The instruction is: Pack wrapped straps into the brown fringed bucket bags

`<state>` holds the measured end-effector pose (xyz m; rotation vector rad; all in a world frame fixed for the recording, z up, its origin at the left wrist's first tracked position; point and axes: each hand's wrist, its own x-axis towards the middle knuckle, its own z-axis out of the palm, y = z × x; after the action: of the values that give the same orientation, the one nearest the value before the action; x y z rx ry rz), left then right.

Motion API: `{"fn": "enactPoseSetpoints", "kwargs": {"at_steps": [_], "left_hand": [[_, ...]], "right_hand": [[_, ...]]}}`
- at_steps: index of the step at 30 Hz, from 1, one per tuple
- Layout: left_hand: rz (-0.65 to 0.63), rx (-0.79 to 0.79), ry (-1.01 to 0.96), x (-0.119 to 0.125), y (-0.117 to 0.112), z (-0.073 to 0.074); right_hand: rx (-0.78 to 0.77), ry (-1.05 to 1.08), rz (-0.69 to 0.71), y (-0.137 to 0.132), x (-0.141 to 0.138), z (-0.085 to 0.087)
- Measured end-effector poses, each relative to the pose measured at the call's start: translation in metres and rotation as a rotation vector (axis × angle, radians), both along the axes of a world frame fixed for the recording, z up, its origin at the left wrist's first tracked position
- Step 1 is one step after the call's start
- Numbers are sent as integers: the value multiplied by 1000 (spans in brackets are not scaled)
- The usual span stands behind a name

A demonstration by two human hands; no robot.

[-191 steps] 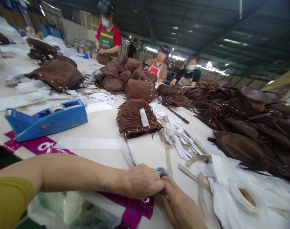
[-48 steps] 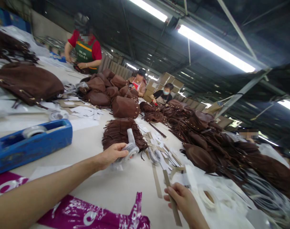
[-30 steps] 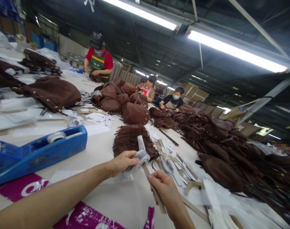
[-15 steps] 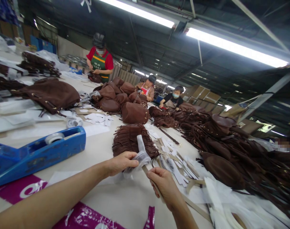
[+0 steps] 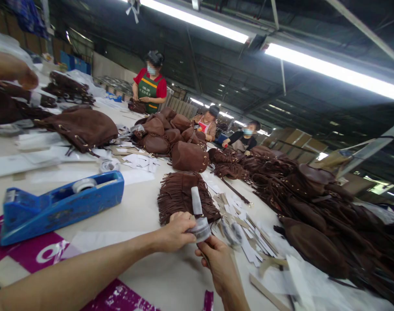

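Observation:
A brown fringed bag (image 5: pixel 177 194) lies on the table just beyond my hands. My left hand (image 5: pixel 179 231) is closed on a bundle in translucent white wrapping (image 5: pixel 201 228), with thumb and fingers at its left side. A white-wrapped end (image 5: pixel 196 202) stands up from the bundle in front of the bag. Right beside it, my right hand (image 5: pixel 216 261) is closed, thumb and fingers pinched at the bundle's lower right. A narrow strip shows only at its edge between those fingers; the rest is hidden by the hand.
A blue tape dispenser (image 5: pixel 64 207) stands left on purple printed plastic (image 5: pixel 48 255). Brown bags (image 5: pixel 190 156) are heaped beyond, with a larger pile (image 5: pixel 313 242) at right. Paper strips (image 5: pixel 249 242) lie scattered. Another person's hand (image 5: pixel 28 77) shows at far left; co-workers (image 5: pixel 150 86) stand behind.
My right hand has moved in against the wrapped bundle, and the beige strip that stretched between the hands is now mostly hidden. Another person's arm has appeared at far left. The view has shifted slightly.

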<state>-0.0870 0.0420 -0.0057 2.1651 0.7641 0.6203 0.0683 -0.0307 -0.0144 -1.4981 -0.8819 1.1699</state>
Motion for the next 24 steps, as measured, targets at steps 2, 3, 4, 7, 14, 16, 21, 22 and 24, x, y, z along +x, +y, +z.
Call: {"fn": "enactPoseSetpoints", "kwargs": {"at_steps": [2,3,4,7,14,16,21,22,24], "left_hand": [[15,20,28,1,-3,-1],[24,26,31,2,-5,-2],[29,29,30,2,-5,-3],[46,30,2,4,-7,-7],[43,51,-78,10,-11,-12],[31,72,-97,11,-11,-10],[79,49,-27,12,-6,-7],[92,46,-1,12,-5,-7],[102,43,41,12,-2,-6]], "right_hand": [[11,37,-45,2,1,-9],[15,48,-60,3,1,-14],[18,57,-69,4,1,-18],[36,81,-94,2,1,-25],[122,199,-115,-5,3,-27],[149,191,-139,-5,2,-26],[143,251,-162,-14,-2,-21],[152,258,-131,-18,-1,-22],[214,231,-50,-25,3,-27]]}}
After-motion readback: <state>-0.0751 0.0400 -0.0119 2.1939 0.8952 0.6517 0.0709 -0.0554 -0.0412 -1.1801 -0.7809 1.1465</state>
